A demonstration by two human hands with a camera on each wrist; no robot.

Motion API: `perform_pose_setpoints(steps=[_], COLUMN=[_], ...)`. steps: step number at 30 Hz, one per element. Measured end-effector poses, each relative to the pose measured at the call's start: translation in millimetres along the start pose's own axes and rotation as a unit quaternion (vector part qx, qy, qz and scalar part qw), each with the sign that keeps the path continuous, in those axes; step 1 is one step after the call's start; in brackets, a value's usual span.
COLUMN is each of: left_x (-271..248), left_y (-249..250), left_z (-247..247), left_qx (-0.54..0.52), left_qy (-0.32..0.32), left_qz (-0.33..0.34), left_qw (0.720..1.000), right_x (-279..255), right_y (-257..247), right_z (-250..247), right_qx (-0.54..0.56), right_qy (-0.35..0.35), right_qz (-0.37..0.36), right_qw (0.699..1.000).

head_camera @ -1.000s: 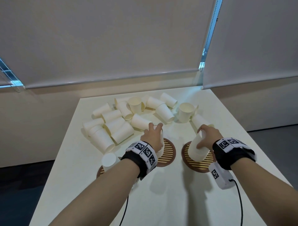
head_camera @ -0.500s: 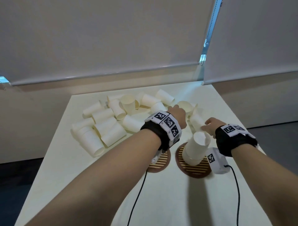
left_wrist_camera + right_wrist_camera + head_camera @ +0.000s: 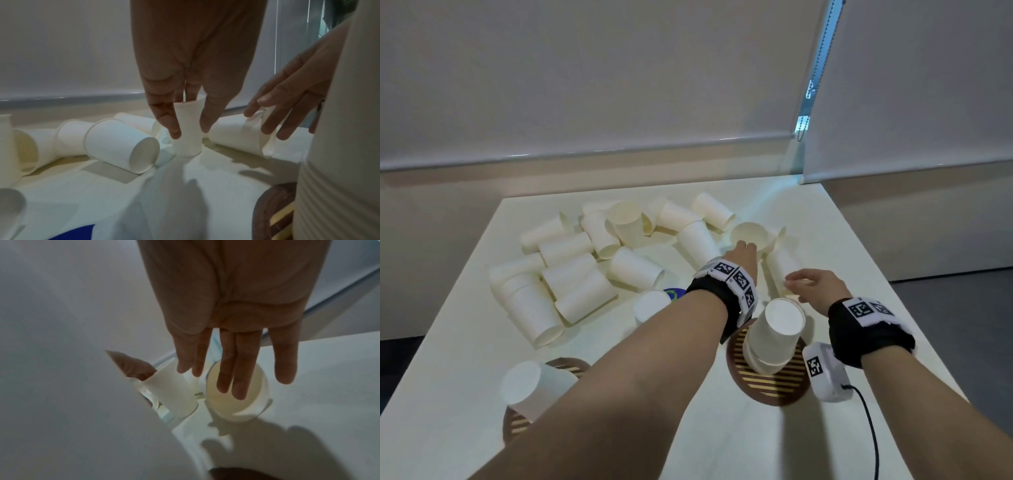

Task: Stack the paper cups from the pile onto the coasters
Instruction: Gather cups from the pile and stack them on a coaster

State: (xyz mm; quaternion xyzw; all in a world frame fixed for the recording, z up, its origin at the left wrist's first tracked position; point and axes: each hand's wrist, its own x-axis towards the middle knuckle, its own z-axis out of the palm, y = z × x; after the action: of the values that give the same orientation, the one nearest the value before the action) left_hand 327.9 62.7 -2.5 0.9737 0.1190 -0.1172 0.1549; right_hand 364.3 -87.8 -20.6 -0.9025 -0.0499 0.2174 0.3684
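Note:
A pile of white paper cups [image 3: 599, 260] lies on its sides across the far half of the table. My left hand [image 3: 743, 255] reaches over to an upright cup [image 3: 750, 233] at the pile's right end. In the left wrist view it [image 3: 190, 131] pinches that cup [image 3: 188, 146] from above, with fingers inside the rim. My right hand [image 3: 801, 281] hovers with straight fingers over a cup lying on its side [image 3: 779, 267], mouth toward me [image 3: 246, 407], holding nothing. Upturned cup stacks stand on the right coaster [image 3: 767, 380] and the left coaster [image 3: 566, 365].
Another upturned cup [image 3: 650, 305] stands beside a blue round thing [image 3: 674, 294], half hidden by my left forearm. A white box with a black cable [image 3: 825, 373] hangs under my right wrist beside the right stack [image 3: 774, 335]. The table's right edge [image 3: 893, 291] is near.
Both hands left the stacks on the coasters and moved out to the pile. The left hand crossed rightward and took hold of the upright cup. The head view moved closer.

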Motion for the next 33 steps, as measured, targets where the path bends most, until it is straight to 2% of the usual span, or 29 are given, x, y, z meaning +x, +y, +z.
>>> perform_pose_setpoints(steps=[3,6,10,14,17,20,23,26,29,33], left_x=[-1,-1,-13,-37,-61,-84,-104,-122,-141,-179], left_y=[-1,-1,-2,0,-1,-4,-6,-15,-34,-80], left_z=[-1,-5,-17,-35,-51,-65,-79,-91,-102,-125], left_qx=[0.035,0.033,-0.041,-0.115,-0.168,-0.188,-0.197,-0.203,-0.169,-0.094], left_qy=[-0.024,-0.004,0.036,0.116,0.157,0.146,0.112,0.116,0.105,0.046], left_qz=[-0.007,-0.015,-0.034,-0.010,0.017,0.030,0.049,0.072,0.069,0.015], left_qw=[0.999,0.999,0.998,0.986,0.973,0.971,0.973,0.970,0.978,0.994], right_x=[2,0,-11,-27,-50,-75,-97,-121,-139,-147], right_y=[-1,-2,-4,-11,-31,-62,-94,-122,-143,-158], right_z=[9,13,1,-19,-29,-31,-20,4,31,63], right_qx=[0.008,0.031,0.081,0.119,0.155,0.178,0.159,0.129,0.171,0.306], right_qy=[-0.025,-0.009,0.124,0.272,0.334,0.349,0.287,0.127,-0.026,-0.118], right_qz=[-0.005,-0.010,-0.024,-0.087,-0.181,-0.261,-0.310,-0.313,-0.273,-0.162], right_qw=[1.000,0.999,0.989,0.951,0.912,0.882,0.892,0.932,0.946,0.931])
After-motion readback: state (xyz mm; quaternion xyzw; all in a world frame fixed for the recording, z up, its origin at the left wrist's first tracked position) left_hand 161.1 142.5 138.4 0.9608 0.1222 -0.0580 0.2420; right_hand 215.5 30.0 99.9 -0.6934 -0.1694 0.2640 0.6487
